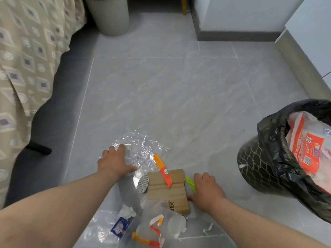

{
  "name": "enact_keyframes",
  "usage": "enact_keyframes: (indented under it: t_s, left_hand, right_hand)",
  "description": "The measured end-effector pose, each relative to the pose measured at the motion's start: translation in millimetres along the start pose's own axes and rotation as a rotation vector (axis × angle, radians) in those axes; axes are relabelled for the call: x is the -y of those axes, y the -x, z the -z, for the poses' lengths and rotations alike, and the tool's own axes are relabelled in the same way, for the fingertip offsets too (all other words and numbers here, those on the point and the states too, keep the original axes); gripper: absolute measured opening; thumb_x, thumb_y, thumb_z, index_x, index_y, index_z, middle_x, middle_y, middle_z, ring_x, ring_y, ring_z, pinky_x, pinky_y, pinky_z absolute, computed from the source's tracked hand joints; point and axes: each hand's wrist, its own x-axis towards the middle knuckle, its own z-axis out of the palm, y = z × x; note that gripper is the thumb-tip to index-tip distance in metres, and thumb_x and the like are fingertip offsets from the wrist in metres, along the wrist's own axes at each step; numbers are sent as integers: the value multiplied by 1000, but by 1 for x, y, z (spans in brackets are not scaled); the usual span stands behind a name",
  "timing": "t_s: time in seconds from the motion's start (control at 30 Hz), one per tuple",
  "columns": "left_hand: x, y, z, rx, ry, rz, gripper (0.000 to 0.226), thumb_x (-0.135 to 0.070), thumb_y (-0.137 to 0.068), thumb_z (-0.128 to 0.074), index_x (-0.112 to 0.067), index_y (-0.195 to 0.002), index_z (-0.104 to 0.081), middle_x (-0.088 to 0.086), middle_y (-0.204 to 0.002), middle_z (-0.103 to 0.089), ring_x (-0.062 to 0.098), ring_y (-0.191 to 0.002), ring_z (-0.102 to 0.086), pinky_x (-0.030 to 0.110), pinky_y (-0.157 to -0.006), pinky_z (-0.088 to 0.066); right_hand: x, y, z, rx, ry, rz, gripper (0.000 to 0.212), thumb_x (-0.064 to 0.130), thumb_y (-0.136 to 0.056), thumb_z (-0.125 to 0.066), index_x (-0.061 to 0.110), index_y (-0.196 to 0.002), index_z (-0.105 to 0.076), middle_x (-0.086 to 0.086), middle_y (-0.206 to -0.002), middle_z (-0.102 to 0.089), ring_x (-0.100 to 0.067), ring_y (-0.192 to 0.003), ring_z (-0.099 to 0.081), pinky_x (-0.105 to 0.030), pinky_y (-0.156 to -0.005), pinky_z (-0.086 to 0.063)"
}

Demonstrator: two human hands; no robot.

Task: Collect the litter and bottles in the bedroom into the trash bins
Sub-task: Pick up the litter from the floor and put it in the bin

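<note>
Two hands: left hand's (114,163) fingers splay on crinkly clear plastic (141,149), right hand's (206,191) grip ridged cardboard (166,194).

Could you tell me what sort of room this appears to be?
Probably a bedroom: a patterned bedspread hangs at the left over a grey tiled floor, with a black-bagged trash bin at the right.

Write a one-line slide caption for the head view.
Left hand on clear plastic wrap, right hand at cardboard piece, black-bagged trash bin alongside.
</note>
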Motion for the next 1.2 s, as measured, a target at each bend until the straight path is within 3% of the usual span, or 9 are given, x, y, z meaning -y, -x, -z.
enact_keyframes:
  t_s: [0.2,0.3,0.47,0.7,0.83,0.93,1.07,1.13,1.2]
  left_hand:
    - [6,2,-1,25,92,34,52,-43,-78,-62,-28,-124,-44,7,-122,-46,33,-119,-39,40,-91,-42]
    - [10,1,0,48,90,41,40,-35,-82,-55,-25,-120,-46,8,-117,-48,33,-116,-42,39,-92,-43]
    - [14,4,12,11,211,67,38,-29,-79,-55,-28,-117,-55,11,-119,-53,37,-113,-49,36,-85,-44]
    - [30,31,48,-88,462,100,47,-38,-71,-63,-26,-117,-61,10,-116,-64,35,-101,-60,39,-85,-51]
    - [28,52,74,-168,635,132,46,-30,-76,-69,-17,-119,-61,9,-110,-64,30,-91,-57,32,-74,-43]
    - [21,68,97,-205,781,92,59,-44,-60,-67,-17,-112,-64,7,-101,-69,29,-85,-65,36,-75,-52]
    - [-17,105,136,-255,946,-12,12,-19,-79,-71,-17,-88,-64,1,-79,-66,23,-76,-64,24,-58,-48]
    - [-43,127,154,-264,1000,-106,9,-12,-82,-69,-15,-84,-61,-1,-71,-62,16,-63,-58,18,-51,-42]
    - [-70,148,169,-249,1073,-184,17,-17,-78,-75,-14,-87,-61,4,-71,-61,21,-62,-57,27,-59,-47]
  right_hand:
    - [9,6,-17,-11,-210,-48,11,23,-88,-51,21,-91,-40,-9,-112,-60,-28,-103,-59,-29,-69,-36]
    - [11,5,-17,14,-290,-81,27,23,-87,-49,25,-66,-32,-9,-107,-63,-29,-101,-61,-26,-69,-36]
    - [-3,-7,12,104,-459,-61,27,8,-76,-54,19,-57,-39,3,-60,-42,-21,-73,-48,-25,-56,-32]
    - [-14,10,70,113,-748,-42,15,0,-77,-53,13,-72,-58,-8,-69,-50,-18,-61,-50,-24,-52,-48]
    - [-17,29,110,22,-656,32,7,9,-76,-57,9,-75,-64,-6,-68,-55,-18,-61,-51,-25,-56,-46]
    - [-22,52,146,-42,-592,78,20,15,-75,-59,2,-87,-67,-10,-75,-60,-20,-65,-54,-28,-59,-47]
    - [-43,98,198,-153,-608,99,19,13,-78,-62,2,-91,-69,-8,-76,-61,-16,-66,-54,-27,-61,-47]
    - [-61,124,223,-212,-639,92,16,10,-79,-61,5,-91,-71,-4,-75,-60,-12,-62,-52,-22,-55,-42]
    - [-85,144,242,-272,-712,77,16,7,-79,-59,8,-90,-71,-1,-73,-60,-12,-62,-50,-22,-52,-37]
